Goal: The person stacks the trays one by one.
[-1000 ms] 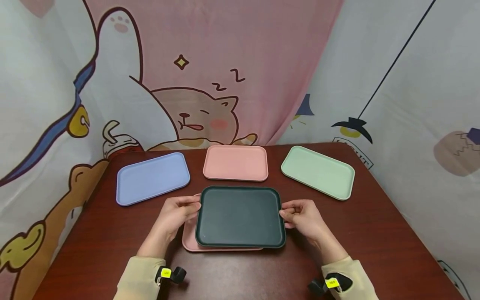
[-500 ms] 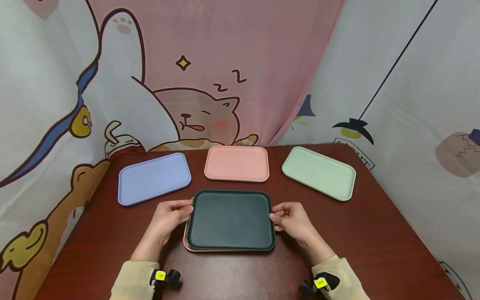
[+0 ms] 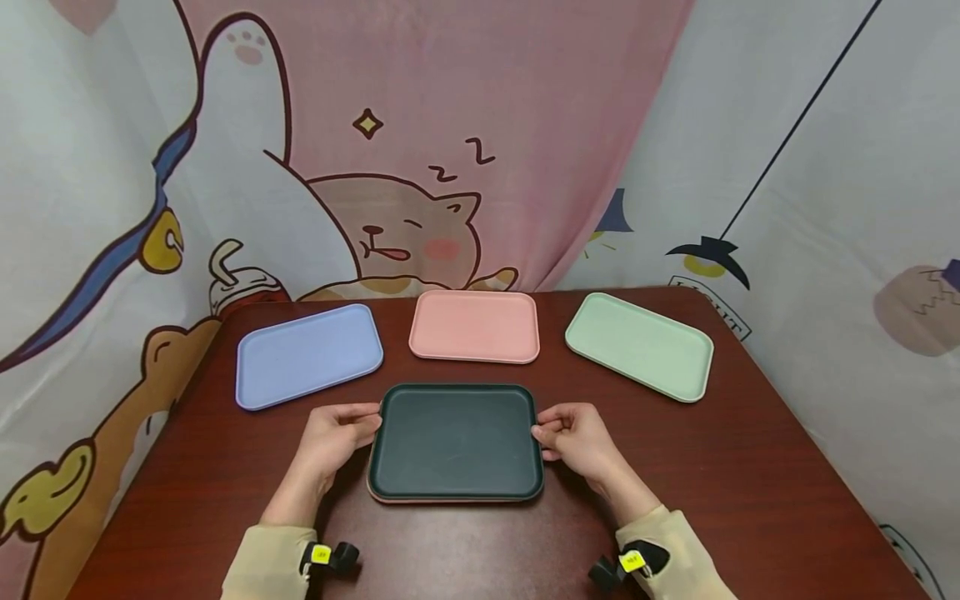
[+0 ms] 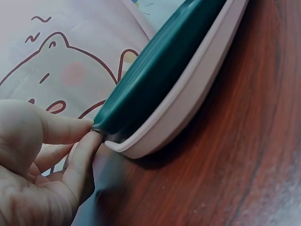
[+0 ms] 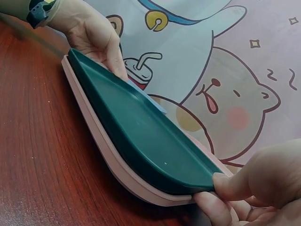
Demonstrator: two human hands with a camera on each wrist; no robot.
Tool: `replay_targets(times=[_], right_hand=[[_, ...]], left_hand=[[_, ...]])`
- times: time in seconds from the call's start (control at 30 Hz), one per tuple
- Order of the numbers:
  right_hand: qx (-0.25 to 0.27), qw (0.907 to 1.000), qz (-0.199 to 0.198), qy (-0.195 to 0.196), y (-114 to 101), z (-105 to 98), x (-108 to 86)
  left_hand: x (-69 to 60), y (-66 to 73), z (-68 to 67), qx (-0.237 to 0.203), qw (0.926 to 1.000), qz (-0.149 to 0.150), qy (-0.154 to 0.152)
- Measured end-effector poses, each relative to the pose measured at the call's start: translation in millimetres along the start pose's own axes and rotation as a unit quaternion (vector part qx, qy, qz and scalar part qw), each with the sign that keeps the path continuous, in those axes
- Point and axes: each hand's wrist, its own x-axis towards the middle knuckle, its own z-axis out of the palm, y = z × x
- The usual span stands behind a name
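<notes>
A dark green tray (image 3: 456, 442) lies over a pink tray (image 4: 188, 89), nearly lined up with it; in the head view only a thin pink edge shows beneath. My left hand (image 3: 330, 442) pinches the green tray's left rim between thumb and fingers. At the opposite rim my right hand (image 3: 581, 442) does the same. Both wrist views show the green tray sitting inside the pink tray's raised wall, with a narrow gap visible at the left side. The right wrist view also shows the left hand (image 5: 99, 37) at the far end.
Behind the stack, a blue tray (image 3: 309, 357) lies at the left, a second pink tray (image 3: 474, 327) in the middle and a light green tray (image 3: 640, 346) at the right. All rest on the brown table (image 3: 750, 500). A patterned curtain (image 3: 525, 125) hangs behind.
Both hands have carried the dark green tray left and slightly toward me, lowering it over the pink tray, which is now almost covered. The three back trays have stayed put.
</notes>
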Motion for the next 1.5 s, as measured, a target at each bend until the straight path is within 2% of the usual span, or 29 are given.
replay_targets(times=[0.27,0.6,1.07,1.5], right_hand=[[-0.008,0.9999,0.001,0.009,-0.5,2.2,2.6],[-0.019,0.9997,0.000,0.015,-1.1,4.0,2.3],[-0.028,0.9994,-0.014,0.018,-3.0,6.0,0.4],[-0.039,0.9989,-0.015,0.022,-3.5,2.7,1.6]], left_hand=[[-0.8,1.3,-0.4,0.024,0.9996,0.011,0.007],[-0.3,0.8,-0.4,0.064,0.9978,0.007,0.017],[-1.4,-0.4,-2.7,0.080,0.9965,0.004,0.021],[-4.0,3.3,1.3,0.079,0.9968,0.004,0.012]])
